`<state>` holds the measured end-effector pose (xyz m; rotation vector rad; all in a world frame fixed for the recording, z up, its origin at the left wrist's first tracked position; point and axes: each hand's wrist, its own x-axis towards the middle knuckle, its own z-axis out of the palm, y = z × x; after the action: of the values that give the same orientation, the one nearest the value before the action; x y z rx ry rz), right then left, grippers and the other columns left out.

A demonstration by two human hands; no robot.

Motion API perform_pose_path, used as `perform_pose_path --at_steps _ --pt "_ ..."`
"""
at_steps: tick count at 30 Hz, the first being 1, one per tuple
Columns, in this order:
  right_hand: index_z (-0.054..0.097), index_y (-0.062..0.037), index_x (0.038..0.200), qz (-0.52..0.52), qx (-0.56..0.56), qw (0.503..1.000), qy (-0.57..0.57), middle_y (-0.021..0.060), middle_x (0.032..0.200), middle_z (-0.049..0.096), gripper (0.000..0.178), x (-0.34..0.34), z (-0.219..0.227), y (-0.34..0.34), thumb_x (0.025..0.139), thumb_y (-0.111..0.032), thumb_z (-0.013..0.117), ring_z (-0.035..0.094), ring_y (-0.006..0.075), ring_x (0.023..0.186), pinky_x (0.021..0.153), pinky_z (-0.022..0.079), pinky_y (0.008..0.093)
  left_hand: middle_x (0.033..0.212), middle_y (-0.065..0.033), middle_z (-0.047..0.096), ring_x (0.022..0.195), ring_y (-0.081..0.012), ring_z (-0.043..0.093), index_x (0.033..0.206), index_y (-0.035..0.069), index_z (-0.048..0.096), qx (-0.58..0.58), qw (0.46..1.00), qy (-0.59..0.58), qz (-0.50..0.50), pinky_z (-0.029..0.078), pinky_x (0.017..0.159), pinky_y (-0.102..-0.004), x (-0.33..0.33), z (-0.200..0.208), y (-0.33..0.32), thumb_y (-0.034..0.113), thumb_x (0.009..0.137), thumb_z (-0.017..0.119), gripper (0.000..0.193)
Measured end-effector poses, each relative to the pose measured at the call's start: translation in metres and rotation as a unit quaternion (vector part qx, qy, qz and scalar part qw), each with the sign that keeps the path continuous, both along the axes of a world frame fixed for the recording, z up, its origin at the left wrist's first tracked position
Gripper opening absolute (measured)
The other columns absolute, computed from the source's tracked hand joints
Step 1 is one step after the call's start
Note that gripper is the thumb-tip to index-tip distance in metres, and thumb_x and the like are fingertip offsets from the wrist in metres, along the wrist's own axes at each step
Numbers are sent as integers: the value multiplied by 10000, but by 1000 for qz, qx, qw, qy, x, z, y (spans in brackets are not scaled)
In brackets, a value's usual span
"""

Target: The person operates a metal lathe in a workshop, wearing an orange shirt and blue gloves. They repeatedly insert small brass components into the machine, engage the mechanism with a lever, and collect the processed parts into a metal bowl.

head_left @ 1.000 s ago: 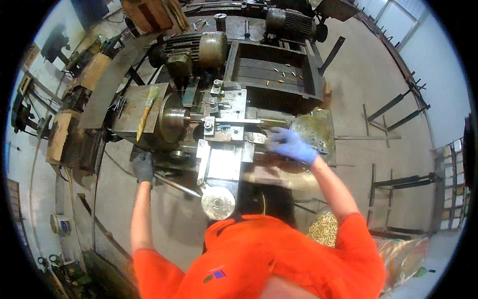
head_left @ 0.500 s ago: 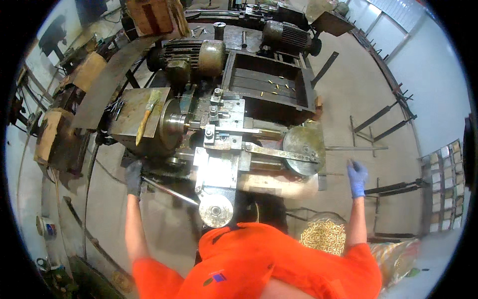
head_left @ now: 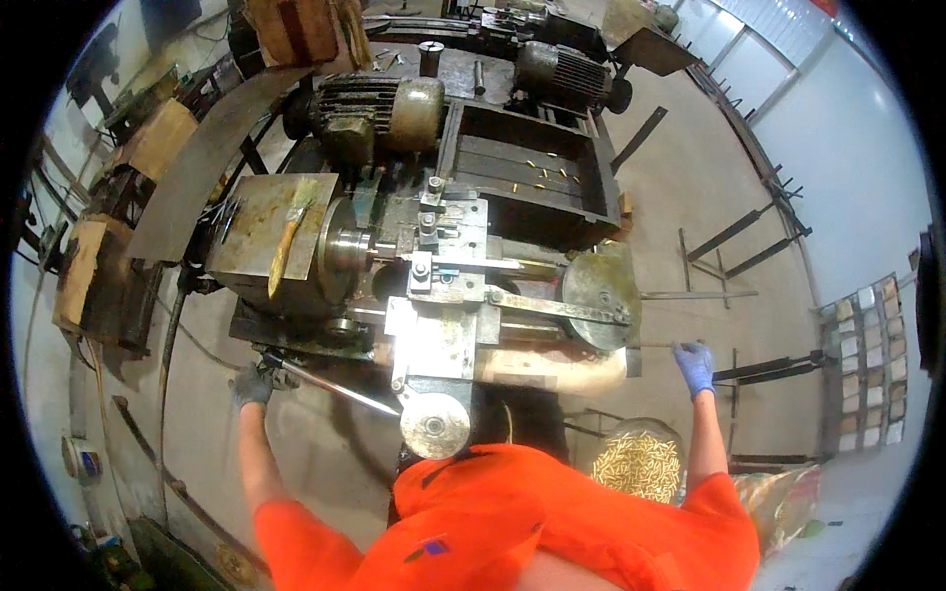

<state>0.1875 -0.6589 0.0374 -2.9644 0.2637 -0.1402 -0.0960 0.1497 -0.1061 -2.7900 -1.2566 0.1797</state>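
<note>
My left hand, in a dark grey glove, is closed around the outer end of a long metal lever. The lever runs to a round hub at the front of a lathe-like machine. Above the hub is a bright metal slide with bolted tool clamps, facing a spinning-type chuck on the left. My right hand, gloved in blue, is out to the right with fingers apart. Its fingertips are near the end of a thin rod; whether they touch is unclear.
A clear-sided tub of small brass-coloured pieces stands beside my right forearm. Several similar pieces lie in a dark metal tray behind the slide. A brush rests on the headstock cover. A motor sits behind; metal stands occupy the right.
My left hand and the lever end have moved left and down, toward me. The slide has shifted slightly right from the chuck. My right hand has come lower and a little left.
</note>
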Motion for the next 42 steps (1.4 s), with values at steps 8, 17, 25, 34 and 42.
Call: perform_pose_path --at_steps 8,17,25,34,42 --pt "701 -36 880 80 42 996 -9 173 767 665 394 4 56 91 733 -399 668 654 261 695 665 502 336 970 -163 634 895 -328 614 1045 108 569 -266 920 -152 244 478 725 -430 18 -56 -8 356 845 490 328" --pt "680 -25 847 310 191 930 46 134 868 662 362 53 115 274 762 -376 652 643 264 775 689 490 323 1022 -189 621 968 -345 596 1125 94 525 -130 988 77 43 461 815 -447 -9 -39 30 249 836 502 329" --pt "692 -38 854 529 49 847 -7 251 1091 581 446 118 91 416 726 -455 596 574 347 1013 884 447 367 998 -203 615 926 -370 581 1010 41 588 -170 983 -67 -13 457 797 -436 -17 1 7 425 828 506 433" --pt "673 -32 863 389 22 919 -58 187 887 630 479 89 109 335 747 -491 598 607 346 841 758 480 408 1025 -163 625 971 -319 583 1045 61 618 -201 975 -83 45 459 825 -396 -89 -3 23 375 799 570 402" --pt "620 15 629 83 -11 995 -45 115 555 574 409 -8 13 5 730 -379 661 574 227 563 532 429 368 975 -173 642 873 -287 624 1088 51 607 -186 963 -195 12 476 789 -378 -82 62 25 314 821 602 375"
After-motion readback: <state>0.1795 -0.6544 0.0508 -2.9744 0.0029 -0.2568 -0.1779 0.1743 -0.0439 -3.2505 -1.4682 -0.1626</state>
